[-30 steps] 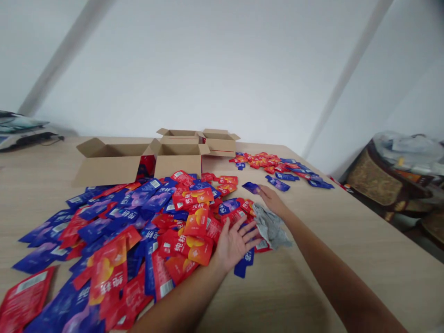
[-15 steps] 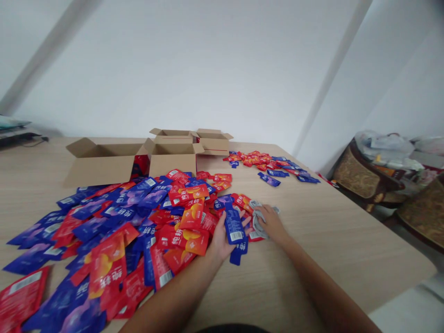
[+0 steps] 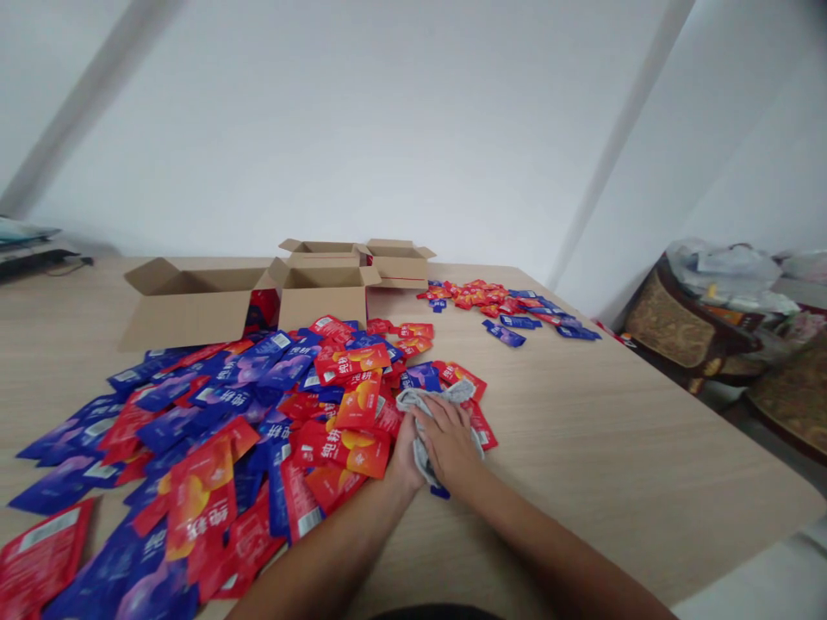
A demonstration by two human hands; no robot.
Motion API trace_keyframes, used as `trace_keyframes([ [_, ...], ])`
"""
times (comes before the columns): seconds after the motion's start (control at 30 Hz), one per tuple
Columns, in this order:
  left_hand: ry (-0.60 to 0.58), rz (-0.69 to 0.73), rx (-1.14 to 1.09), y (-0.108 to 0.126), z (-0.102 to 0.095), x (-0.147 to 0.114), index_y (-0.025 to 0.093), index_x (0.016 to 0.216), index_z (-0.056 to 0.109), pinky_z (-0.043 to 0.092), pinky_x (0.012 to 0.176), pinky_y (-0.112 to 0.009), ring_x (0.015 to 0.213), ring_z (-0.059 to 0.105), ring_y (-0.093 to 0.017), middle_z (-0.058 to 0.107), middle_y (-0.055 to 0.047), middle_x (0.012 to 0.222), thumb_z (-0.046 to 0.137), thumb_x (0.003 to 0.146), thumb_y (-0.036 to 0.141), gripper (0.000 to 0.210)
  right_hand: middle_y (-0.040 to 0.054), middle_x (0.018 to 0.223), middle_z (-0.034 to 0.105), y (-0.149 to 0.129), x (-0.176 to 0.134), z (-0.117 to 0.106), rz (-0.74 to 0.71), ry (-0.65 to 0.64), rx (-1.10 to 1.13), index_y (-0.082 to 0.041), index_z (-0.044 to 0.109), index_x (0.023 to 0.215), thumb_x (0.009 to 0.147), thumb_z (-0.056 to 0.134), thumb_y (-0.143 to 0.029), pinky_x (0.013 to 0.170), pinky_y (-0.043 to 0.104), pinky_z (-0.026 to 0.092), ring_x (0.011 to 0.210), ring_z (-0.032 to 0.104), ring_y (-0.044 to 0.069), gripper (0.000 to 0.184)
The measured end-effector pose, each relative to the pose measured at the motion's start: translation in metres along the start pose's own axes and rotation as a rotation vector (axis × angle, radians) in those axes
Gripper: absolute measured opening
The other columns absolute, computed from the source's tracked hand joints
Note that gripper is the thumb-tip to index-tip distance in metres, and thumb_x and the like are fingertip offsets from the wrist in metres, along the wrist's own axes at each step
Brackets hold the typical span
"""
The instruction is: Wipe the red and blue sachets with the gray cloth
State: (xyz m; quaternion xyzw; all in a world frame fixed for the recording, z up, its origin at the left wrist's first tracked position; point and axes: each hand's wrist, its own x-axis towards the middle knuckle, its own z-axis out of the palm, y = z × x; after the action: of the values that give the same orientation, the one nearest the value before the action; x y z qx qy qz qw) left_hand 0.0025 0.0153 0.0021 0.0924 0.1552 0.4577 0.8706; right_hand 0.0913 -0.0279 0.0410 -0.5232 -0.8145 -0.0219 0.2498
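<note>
My left hand (image 3: 403, 458) is at the right edge of a large pile of red and blue pouches (image 3: 349, 448), with its fingers mostly hidden. The blue pouch it holds is covered by a grey cloth (image 3: 421, 456). Bunched under its fingers, the cloth is pressed by my right hand (image 3: 450, 441) onto the pouch, so both hands are together. A blue corner of a pouch (image 3: 440, 492) peeks out below the cloth. Red pouches (image 3: 481, 426) lie just to the right of the hands.
Open cardboard boxes (image 3: 323, 297) stand behind the pile. A smaller group of red and blue pouches (image 3: 481, 295) lies at the table's far right. Beyond the table's right edge are patterned chairs (image 3: 668, 319) loaded with plastic bags (image 3: 727, 267).
My right hand has moved left with the grey cloth, from the tabletop onto the blue pouch in my left hand. The cloth now hides that pouch.
</note>
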Motion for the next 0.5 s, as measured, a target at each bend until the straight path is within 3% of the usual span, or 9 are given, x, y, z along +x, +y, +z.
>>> trace_keyframes([
  [0.13,0.036,-0.065,-0.092,0.001,0.010,0.002,0.016,0.108,0.060,0.046,0.087,-0.026,0.090,0.064,-0.016,0.068,-0.004,0.087,0.044,0.089,0.045,0.038,0.0036,0.140,0.043,0.014,0.005,0.006,0.076,0.034,0.015,-0.029,0.039,0.138,0.088,0.041,-0.018,0.100,0.043,0.028,0.125,0.034,0.025,0.051],
  [0.27,-0.002,-0.127,-0.001,-0.002,0.020,-0.002,0.016,0.107,0.062,0.046,0.089,-0.035,0.092,0.065,-0.022,0.070,-0.006,0.090,0.049,0.087,0.041,0.034,0.0068,0.137,0.044,0.044,0.004,0.002,0.090,0.083,0.071,-0.025,0.041,0.137,0.083,0.038,-0.009,0.099,0.042,0.032,0.123,0.036,0.024,0.056],
  [0.4,0.031,-0.150,0.081,-0.002,0.024,-0.006,0.009,0.101,0.063,0.047,0.086,-0.036,0.080,0.067,-0.021,0.071,-0.009,0.087,0.053,0.086,0.029,0.027,0.0084,0.134,0.046,0.079,0.000,-0.006,0.139,0.228,0.150,-0.023,0.048,0.132,0.084,0.034,-0.009,0.102,0.044,0.032,0.122,0.038,0.022,0.051],
  [0.5,0.081,-0.129,0.114,-0.002,0.025,-0.004,0.008,0.099,0.063,0.048,0.083,-0.034,0.075,0.067,-0.020,0.071,-0.009,0.085,0.057,0.084,0.026,0.025,0.0091,0.130,0.049,0.086,-0.003,-0.015,0.270,0.365,0.279,-0.022,0.048,0.130,0.090,0.032,-0.019,0.103,0.044,0.033,0.121,0.041,0.021,0.043],
])
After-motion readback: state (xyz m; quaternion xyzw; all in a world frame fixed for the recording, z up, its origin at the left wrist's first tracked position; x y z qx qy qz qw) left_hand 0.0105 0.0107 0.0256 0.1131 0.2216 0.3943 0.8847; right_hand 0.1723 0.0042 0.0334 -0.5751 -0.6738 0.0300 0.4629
